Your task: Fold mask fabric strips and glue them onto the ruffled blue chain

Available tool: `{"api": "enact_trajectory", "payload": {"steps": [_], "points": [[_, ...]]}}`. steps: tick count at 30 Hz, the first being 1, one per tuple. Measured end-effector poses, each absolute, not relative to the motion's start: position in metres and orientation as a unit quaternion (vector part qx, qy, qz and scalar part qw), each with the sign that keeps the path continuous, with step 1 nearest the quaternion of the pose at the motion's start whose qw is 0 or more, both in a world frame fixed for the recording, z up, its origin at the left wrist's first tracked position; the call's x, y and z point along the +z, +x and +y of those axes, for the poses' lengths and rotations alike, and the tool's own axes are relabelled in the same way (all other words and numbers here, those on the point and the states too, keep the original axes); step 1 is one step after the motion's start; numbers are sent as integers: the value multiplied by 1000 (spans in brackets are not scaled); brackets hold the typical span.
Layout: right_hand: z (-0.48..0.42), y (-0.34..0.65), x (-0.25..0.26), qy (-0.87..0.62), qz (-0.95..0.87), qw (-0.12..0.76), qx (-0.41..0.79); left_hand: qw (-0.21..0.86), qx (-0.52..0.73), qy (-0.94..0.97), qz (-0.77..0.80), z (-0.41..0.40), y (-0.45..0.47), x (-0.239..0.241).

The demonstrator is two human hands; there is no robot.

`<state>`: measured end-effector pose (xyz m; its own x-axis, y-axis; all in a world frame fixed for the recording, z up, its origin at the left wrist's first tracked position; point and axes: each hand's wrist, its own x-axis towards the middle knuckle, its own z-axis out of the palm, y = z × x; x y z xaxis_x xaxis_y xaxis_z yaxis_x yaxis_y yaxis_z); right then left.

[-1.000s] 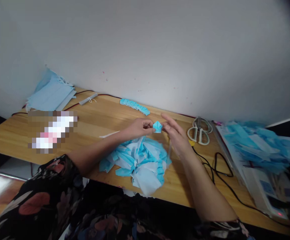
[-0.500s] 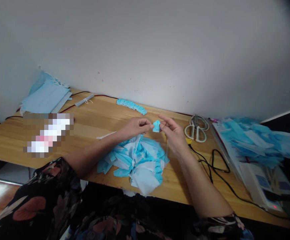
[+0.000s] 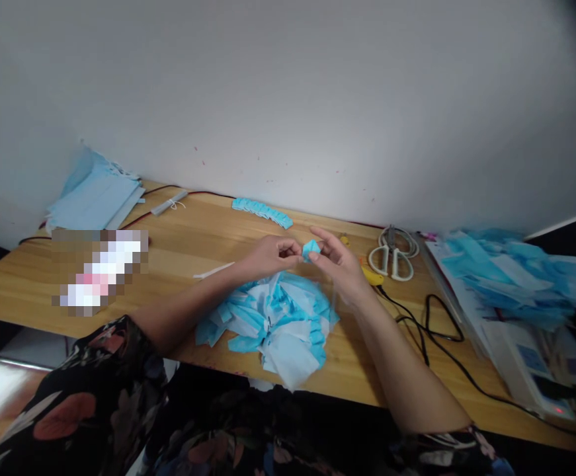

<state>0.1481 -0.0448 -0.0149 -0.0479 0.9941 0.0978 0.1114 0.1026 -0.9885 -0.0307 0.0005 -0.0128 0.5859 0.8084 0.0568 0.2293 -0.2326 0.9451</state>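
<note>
Between my two hands, above the desk, is a small folded piece of blue fabric (image 3: 311, 250) with a pointed top. My left hand (image 3: 274, 256) pinches its left edge with thumb and fingertips. On its right side my right hand (image 3: 340, 264) grips it between thumb and fingers. Below my wrists lies a loose heap of blue and white mask-like fabric (image 3: 282, 317), crumpled and overlapping. Farther back, near the wall, a row of similar folded blue pieces (image 3: 262, 211) lies side by side.
White-handled scissors (image 3: 391, 258) lie right of my right hand, near a yellow tool (image 3: 371, 276) with a black cable (image 3: 446, 357). Flat blue sheets (image 3: 94, 198) are stacked at the back left. Blue scraps (image 3: 510, 271) cover papers at the right. A pale tied bundle (image 3: 169, 202) lies back left.
The folded piece has turned a little between my fingers, and my right thumb now lies across its lower edge. The view has shifted slightly. Both hands keep their hold.
</note>
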Motion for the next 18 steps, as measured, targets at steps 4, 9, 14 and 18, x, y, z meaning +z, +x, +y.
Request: {"api": "enact_trajectory", "payload": {"steps": [4,9,14,18], "points": [[-45,148,-16,-482,-568,481,462,502,273,741,353,-1,-31,-10],[-46,150,-14,-497,-555,480,463,493,280,742,357,0,-31,-10],[-42,158,-16,-482,-521,508,488,535,303,704,355,1,-31,-11],[-39,159,-19,-494,-528,505,472,556,308,686,355,2,-32,-10]]}}
